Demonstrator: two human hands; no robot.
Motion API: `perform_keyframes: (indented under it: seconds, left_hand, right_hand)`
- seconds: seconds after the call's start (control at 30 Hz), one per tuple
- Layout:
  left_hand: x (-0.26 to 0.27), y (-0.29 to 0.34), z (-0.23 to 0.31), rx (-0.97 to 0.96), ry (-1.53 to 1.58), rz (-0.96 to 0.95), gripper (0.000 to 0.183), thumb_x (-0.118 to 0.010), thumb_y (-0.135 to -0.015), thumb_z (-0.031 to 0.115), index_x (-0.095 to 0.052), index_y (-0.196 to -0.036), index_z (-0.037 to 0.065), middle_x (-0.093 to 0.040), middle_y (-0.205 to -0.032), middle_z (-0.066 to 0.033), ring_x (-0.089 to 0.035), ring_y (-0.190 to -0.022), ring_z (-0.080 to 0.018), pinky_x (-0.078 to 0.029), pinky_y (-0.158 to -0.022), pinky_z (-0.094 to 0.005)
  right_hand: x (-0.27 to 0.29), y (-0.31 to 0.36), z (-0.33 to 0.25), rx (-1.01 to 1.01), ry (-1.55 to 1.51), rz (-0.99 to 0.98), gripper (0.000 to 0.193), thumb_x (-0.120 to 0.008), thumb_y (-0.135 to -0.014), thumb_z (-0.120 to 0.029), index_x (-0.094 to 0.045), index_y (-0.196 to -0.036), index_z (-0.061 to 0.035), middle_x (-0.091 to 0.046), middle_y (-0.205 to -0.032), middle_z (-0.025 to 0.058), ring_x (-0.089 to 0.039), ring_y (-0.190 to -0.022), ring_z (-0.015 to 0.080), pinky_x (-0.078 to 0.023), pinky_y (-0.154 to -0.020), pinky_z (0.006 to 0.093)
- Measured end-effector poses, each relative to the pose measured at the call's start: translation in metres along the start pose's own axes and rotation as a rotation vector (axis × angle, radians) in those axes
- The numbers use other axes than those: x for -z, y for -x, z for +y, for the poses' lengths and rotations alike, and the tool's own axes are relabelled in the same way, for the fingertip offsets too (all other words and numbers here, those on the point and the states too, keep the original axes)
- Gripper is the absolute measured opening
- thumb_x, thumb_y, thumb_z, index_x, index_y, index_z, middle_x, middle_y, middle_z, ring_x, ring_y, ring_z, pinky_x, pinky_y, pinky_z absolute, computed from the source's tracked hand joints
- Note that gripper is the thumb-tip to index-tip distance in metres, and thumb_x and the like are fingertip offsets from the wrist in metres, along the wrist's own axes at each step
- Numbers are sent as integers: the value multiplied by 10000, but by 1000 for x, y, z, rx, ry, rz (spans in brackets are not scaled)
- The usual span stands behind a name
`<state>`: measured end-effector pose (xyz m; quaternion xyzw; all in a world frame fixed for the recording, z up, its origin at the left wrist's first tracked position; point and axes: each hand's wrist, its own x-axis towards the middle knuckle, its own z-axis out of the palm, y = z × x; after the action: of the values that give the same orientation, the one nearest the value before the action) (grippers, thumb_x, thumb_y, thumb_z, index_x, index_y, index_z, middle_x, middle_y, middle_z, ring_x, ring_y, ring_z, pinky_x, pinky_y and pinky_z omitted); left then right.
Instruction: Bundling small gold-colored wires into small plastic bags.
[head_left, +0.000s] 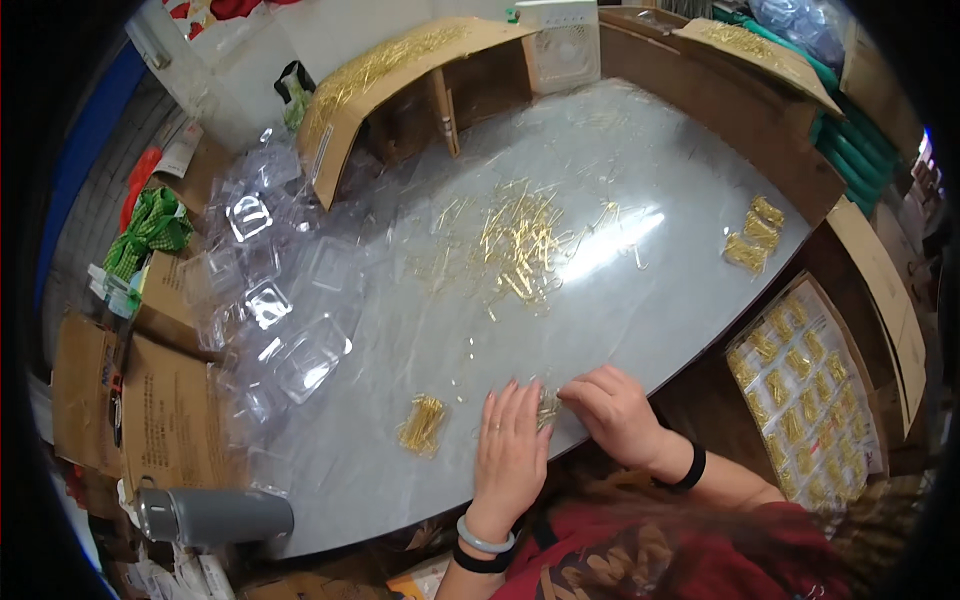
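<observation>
Near the front edge of the grey table [400, 310], a small clear pack of gold metal hooks [547, 408] lies between my hands, partly hidden by the fingers. My left hand [512, 440] lies along its left side with fingers stretched out. The fingers of my right hand [612, 412] are bent and pinched at the pack's right edge. To the left of my left hand sits a bundle of gold hooks [424, 424] that looks packed in clear plastic. Farther away, a loose heap of gold hooks [522, 240] spreads over the middle of the table.
Clear plastic boxes [310, 355] pile up along the left side. A grey bottle [215, 515] lies at the lower left. Filled packs [755, 235] sit at the right edge, above a carton of many more packs [805, 400]. A cardboard shelf [400, 120] and a white fan [563, 58] stand behind.
</observation>
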<state>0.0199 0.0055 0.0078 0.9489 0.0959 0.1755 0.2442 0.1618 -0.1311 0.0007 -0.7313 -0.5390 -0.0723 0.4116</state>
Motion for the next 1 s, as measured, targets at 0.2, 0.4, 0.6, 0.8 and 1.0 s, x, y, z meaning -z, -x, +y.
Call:
perform_keyframes:
  seconds: [0.2,0.4,0.6,0.8,1.0]
  left_hand:
    - [-4,2,-4,61,-82,-46,614,-660,-895,91,-427,-1447,-48,-484,-1405,-277,-420,-1384,-462,-291,-1196,-580]
    - [-21,17,-23,-38,82,54,642,-540,-1025,272,-340,-1549,-41,-415,-1506,-335,-391,-1388,-515,-337,-1171,-549]
    - [-18,20,-22,10,149,99,743,-635,-984,224,-273,-1560,-75,-356,-1523,-367,-420,-1363,-525,-361,-1156,-547]
    - [-10,21,-17,72,126,164,913,-694,-933,200,-129,-1580,-109,-305,-1550,-378,-366,-1420,-533,-331,-1194,-527]
    - [-15,18,-29,18,263,66,896,-644,-948,181,-92,-1596,-98,-239,-1596,-370,-324,-1451,-531,-305,-1211,-516]
  right_hand:
    - [0,17,-29,-100,19,86,538,-755,-833,-100,-557,-1321,7,-561,-1338,242,-586,-1155,430,-510,-964,476]
    - [-43,-2,-25,90,-83,-10,526,-738,-829,-109,-547,-1302,15,-553,-1324,237,-561,-1184,423,-491,-989,469]
    - [-37,-13,-4,228,-149,-146,471,-707,-846,-119,-556,-1271,20,-558,-1303,230,-554,-1187,420,-482,-1002,465]
    - [-38,-30,15,334,-209,-255,420,-677,-864,-129,-565,-1239,25,-564,-1282,222,-547,-1190,417,-472,-1014,460]
    - [-38,-20,22,350,-228,-261,374,-647,-882,-139,-574,-1208,30,-569,-1262,215,-540,-1193,414,-463,-1027,456]
